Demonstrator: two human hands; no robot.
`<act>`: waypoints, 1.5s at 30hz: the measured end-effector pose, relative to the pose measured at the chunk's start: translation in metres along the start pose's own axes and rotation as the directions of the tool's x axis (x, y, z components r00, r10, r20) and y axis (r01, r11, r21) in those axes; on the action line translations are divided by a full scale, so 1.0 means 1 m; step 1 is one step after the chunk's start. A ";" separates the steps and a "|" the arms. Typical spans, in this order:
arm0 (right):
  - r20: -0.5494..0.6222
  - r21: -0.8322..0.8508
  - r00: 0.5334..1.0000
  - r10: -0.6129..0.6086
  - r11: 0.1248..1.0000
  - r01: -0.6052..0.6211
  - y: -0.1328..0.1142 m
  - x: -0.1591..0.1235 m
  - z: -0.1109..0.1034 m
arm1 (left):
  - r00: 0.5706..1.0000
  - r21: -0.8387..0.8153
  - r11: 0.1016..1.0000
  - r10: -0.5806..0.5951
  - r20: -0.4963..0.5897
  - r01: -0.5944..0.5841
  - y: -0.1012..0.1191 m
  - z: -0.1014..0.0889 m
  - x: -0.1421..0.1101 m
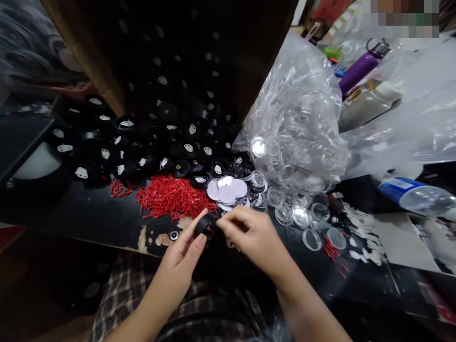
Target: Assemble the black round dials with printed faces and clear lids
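Note:
My left hand (181,259) pinches a small round black part (206,225) between thumb and fingers, just above the table's front edge. My right hand (252,235) is closed with its fingertips pressed on the same black part from the right. Directly behind the hands lies a pile of small red pins (171,195). To its right is a stack of white paper discs (228,189). Several clear plastic lenses (302,216) lie scattered to the right of my right hand.
A big heap of black round parts (142,142) fills the back left under a dark wooden box (171,52). A clear bag of lenses (299,123) stands at the back right. A blue-capped bottle (416,194) and a purple bottle (359,69) lie further right.

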State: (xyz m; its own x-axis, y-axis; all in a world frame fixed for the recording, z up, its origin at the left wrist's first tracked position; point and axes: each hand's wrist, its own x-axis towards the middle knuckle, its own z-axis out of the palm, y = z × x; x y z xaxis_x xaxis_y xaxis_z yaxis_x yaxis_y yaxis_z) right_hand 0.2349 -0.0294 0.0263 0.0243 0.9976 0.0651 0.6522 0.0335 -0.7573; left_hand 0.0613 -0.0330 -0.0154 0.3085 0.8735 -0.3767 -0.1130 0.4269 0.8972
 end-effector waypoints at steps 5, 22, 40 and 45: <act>-0.376 -0.376 0.921 0.101 0.892 -0.252 0.058 0.031 -0.029 | 0.996 -0.230 0.970 -0.083 0.012 0.084 0.000 0.006 0.003; 0.090 0.626 0.937 0.337 0.713 -0.316 0.007 -0.005 0.013 | 0.957 -0.542 0.789 -0.226 0.183 0.290 0.015 0.015 0.016; 0.032 0.281 0.992 0.119 0.952 -0.123 0.010 -0.009 0.011 | 0.960 -0.484 0.835 -0.173 0.220 0.261 0.012 0.012 0.011; 0.091 0.376 0.990 0.104 0.917 -0.131 0.015 -0.010 0.010 | 0.947 -0.486 0.819 -0.204 0.249 0.304 0.011 0.011 0.010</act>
State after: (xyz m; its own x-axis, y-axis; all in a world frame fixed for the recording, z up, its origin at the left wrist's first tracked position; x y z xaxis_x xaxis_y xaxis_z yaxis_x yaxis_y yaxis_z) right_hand 0.2368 -0.0384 0.0083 0.0227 0.9970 -0.0738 0.3100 -0.0772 -0.9476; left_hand 0.0737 -0.0218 -0.0065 0.5500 0.6815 -0.4827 -0.4576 0.7295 0.5084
